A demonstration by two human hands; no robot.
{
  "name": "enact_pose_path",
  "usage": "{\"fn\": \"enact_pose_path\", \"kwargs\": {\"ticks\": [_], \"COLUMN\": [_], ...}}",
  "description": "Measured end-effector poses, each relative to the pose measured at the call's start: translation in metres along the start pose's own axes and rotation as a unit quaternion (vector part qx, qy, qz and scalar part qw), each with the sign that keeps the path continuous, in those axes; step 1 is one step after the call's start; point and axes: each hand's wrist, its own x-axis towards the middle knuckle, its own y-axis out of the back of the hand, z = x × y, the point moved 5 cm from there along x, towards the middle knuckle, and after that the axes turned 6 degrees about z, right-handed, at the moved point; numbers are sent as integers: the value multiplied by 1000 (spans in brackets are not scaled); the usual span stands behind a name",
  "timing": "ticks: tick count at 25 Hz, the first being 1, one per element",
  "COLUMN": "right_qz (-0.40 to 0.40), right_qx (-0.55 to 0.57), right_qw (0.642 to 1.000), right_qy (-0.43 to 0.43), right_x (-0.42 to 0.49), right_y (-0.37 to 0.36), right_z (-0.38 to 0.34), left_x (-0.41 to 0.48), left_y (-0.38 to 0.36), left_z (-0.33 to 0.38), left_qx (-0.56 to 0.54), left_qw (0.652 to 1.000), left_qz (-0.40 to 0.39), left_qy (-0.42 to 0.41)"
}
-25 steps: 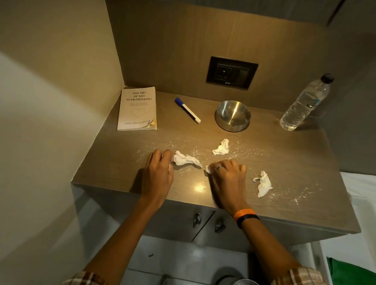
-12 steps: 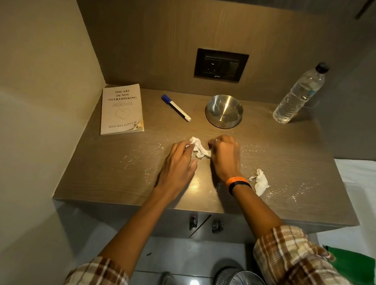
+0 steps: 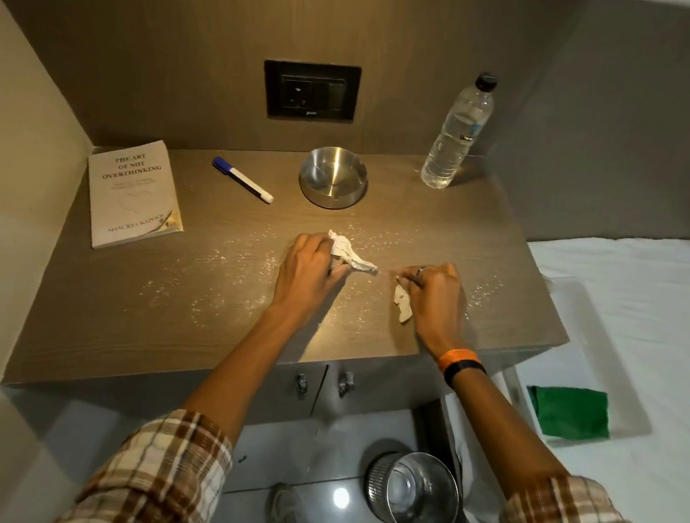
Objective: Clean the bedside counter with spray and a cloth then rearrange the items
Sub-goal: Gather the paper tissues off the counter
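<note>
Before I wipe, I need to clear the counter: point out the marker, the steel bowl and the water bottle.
marker [image 3: 242,179]: head view, on its white barrel.
steel bowl [image 3: 333,178]: head view, on its inner floor.
water bottle [image 3: 454,143]: head view, on its clear body.

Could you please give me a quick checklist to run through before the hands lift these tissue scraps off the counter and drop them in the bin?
1. Left hand has a hold on its crumpled tissue: ok, fingers closed on it.
2. Right hand has its tissue scrap: cannot tell, the scrap lies partly under the fingers.
3. No loose scraps left elsewhere on the counter: ok, none visible.
4. Metal bin open and reachable: ok, it stands below the counter edge.
5. White powder wiped away: not ok, specks remain around both hands.
6. Green cloth at hand: ok, lying on the bed.
</note>
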Motion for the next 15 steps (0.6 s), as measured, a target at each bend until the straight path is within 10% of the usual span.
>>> {"fn": "enact_pose_path", "kwargs": {"ticks": [9,15], "right_qz": [-42,39], "right_qx": [-99,52], "right_qw": [992,996], "right_qy": [64,64], "right_x": [-27,-63], "right_y": [-3,38], "right_z": [3,29], "left_x": [8,-32], "left_y": [-22,-1], "left_z": [60,79], "left_qx": [60,9], "left_qw": [991,998], "left_qz": [-77,6], "left_qy": [-94,-62]}}
